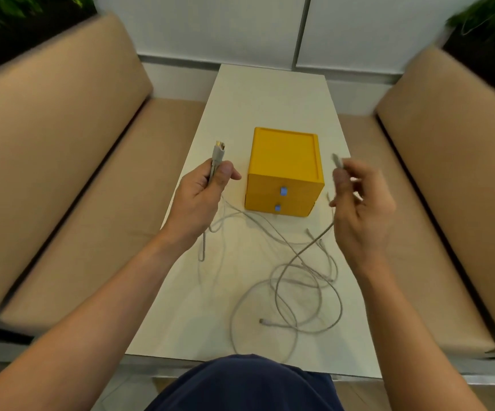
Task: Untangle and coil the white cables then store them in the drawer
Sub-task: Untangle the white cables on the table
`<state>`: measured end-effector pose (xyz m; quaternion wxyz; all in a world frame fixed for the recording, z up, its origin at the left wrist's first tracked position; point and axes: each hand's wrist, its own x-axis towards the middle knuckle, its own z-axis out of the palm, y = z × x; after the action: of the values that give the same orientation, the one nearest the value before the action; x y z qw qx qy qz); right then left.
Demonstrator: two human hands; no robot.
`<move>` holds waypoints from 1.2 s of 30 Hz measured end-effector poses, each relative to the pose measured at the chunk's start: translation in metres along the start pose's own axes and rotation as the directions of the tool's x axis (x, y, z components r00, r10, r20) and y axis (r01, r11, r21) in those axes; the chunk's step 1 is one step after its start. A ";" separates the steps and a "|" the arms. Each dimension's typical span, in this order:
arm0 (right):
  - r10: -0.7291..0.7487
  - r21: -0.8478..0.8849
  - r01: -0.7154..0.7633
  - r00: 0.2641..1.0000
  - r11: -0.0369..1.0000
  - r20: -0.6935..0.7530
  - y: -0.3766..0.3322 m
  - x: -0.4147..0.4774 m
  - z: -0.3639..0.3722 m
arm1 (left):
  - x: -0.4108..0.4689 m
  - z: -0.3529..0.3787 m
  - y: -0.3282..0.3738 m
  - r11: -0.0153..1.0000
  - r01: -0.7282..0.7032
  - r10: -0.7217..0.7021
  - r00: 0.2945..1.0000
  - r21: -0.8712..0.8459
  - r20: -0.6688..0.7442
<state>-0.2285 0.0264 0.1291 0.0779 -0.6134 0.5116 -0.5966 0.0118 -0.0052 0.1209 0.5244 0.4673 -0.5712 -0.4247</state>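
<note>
Early: left hand (203, 192) and right hand (356, 200) each pinch a plug; thin white cables (293, 280) lie tangled on the pale bench (270, 96) (yellow plastic drawer box (284, 161) closed).

I am wearing the 1 camera on my head, and it is looking forward and down, close above my left hand (201, 200), right hand (362, 215) and table (273, 93); its edges are perhaps blurring.
</note>
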 end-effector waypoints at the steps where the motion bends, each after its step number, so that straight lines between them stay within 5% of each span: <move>1: 0.009 0.029 -0.012 0.996 1.000 0.092 -0.005 0.005 0.002 | 0.000 0.002 0.001 1.000 0.013 -0.013 1.000 -0.022 -0.006; 3: 0.023 0.084 -0.042 0.976 0.996 0.216 -0.013 0.010 0.009 | 0.002 0.004 0.003 0.998 0.036 -0.036 0.999 -0.056 -0.007; 8: 0.208 0.233 -0.254 0.956 0.939 0.207 -0.040 0.008 0.040 | 0.001 0.010 0.004 0.994 0.011 -0.007 0.999 -0.108 0.031; 17: 0.151 0.255 -0.178 0.981 0.950 0.125 -0.059 0.001 0.082 | -0.001 0.017 0.011 0.967 0.016 0.000 0.998 -0.252 0.066; 22: 0.038 0.201 -0.080 0.978 0.976 0.205 -0.058 -0.004 0.093 | -0.001 0.015 0.010 0.949 0.062 -0.040 0.996 -0.310 0.078; 27: 0.169 0.228 -0.253 0.928 0.940 0.333 -0.065 -0.007 0.093 | 0.000 0.019 0.015 0.954 0.063 -0.062 0.998 -0.292 0.010; 30: 0.296 0.222 -0.444 0.822 0.868 0.486 -0.063 -0.008 0.085 | 0.000 0.018 0.018 0.979 0.052 -0.067 0.995 -0.195 -0.074; 32: 0.299 0.158 -0.539 0.661 0.827 0.688 -0.056 -0.010 0.077 | 0.003 0.018 0.025 0.981 0.034 -0.055 0.993 -0.190 -0.107; 36: 0.277 -0.111 -0.380 0.415 0.918 0.866 -0.030 -0.020 0.058 | 0.016 0.002 0.038 0.976 -0.006 -0.029 0.987 -0.218 -0.157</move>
<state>-0.1602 0.0249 0.1209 0.4714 -0.7116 0.4798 -0.2028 0.0060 -0.0131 0.1605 0.6139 0.4430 -0.4747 -0.4489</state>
